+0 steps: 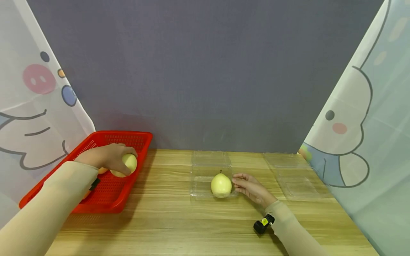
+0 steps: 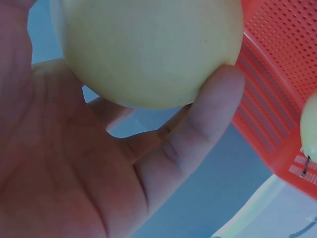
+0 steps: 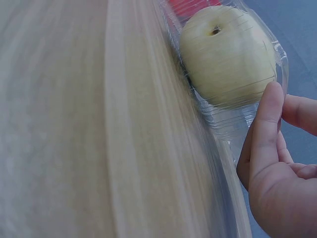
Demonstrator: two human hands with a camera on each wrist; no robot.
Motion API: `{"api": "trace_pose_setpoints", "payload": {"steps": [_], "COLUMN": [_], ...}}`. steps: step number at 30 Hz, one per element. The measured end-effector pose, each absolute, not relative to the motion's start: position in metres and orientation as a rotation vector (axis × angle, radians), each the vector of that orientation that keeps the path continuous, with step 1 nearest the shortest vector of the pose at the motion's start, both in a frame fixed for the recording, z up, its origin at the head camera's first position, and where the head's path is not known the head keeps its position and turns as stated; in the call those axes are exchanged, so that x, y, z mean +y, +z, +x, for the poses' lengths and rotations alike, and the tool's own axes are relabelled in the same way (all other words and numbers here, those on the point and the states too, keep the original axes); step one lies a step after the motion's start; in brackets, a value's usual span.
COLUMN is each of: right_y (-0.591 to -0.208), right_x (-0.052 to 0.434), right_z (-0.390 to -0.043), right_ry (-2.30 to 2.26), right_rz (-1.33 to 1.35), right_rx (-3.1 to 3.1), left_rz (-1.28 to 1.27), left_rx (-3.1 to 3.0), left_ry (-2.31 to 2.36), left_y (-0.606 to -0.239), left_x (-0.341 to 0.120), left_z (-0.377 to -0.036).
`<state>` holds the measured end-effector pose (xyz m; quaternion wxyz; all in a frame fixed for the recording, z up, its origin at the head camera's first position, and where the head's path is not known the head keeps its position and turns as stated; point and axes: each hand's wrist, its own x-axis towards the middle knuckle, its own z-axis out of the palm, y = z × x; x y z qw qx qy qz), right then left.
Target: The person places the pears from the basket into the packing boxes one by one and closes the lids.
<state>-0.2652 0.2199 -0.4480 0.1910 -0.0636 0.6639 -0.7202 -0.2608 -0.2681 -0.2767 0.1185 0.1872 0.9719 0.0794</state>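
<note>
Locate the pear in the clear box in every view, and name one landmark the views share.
Head: the pear sits low and centre, in the near right corner of the clear box, beside the right hand.
Left wrist: not in it; the pear filling the top is the one the left hand grips.
Right wrist: upper right, behind the box wall.
Shared landmark: the red basket, also at right in the left wrist view.

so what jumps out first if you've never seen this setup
The red basket at the table's left edge, where the left hand grips a pale yellow pear. At centre, a second pear sits in a clear plastic box, with the right hand at its side.
</note>
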Motion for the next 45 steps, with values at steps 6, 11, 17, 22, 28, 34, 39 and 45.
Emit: {"api": "trace_pose_setpoints", "payload": {"steps": [6, 11, 17, 22, 28, 34, 39, 45], "right_y": [-0.447, -0.447, -0.448, -0.449, -0.449, -0.449, -0.449, -0.45], "right_x": [0.22, 0.22, 0.22, 0.22, 0.22, 0.22, 0.219, 0.22], "right_z": [-0.265, -0.265, -0.265, -0.265, -0.265, -0.266, -0.267, -0.267], "right_ry": [-2.023, -2.021, -2.025, -2.037, -2.028, -2.017, -2.025, -2.032], "right_rz": [-0.176, -0.18, -0.186, -0.175, -0.177, -0.179, -0.189, -0.195], "right_rx": [1.861, 1.863, 1.856, 1.847, 1.849, 1.858, 1.845, 1.832], "left_rz": [0.662, 0.718, 0.72, 0.724, 0.783, 0.785, 0.799, 0.802], "left_rx": [2.864, 2.867, 2.852, 2.842, 2.837, 2.817, 2.789, 2.777], "left_ry": [0.234, 0.268, 0.285, 0.286, 0.269, 0.275, 0.294, 0.262], "left_y": [-0.276, -0.276, -0.277, -0.278, -0.281, -0.284, -0.287, -0.292], "left_x": [-0.255, -0.249, -0.244, -0.236, -0.226, -0.216, -0.206, -0.193], "left_z": [-0.258, -0.256, -0.256, -0.254, -0.254, -0.257, -0.258, -0.262]}}
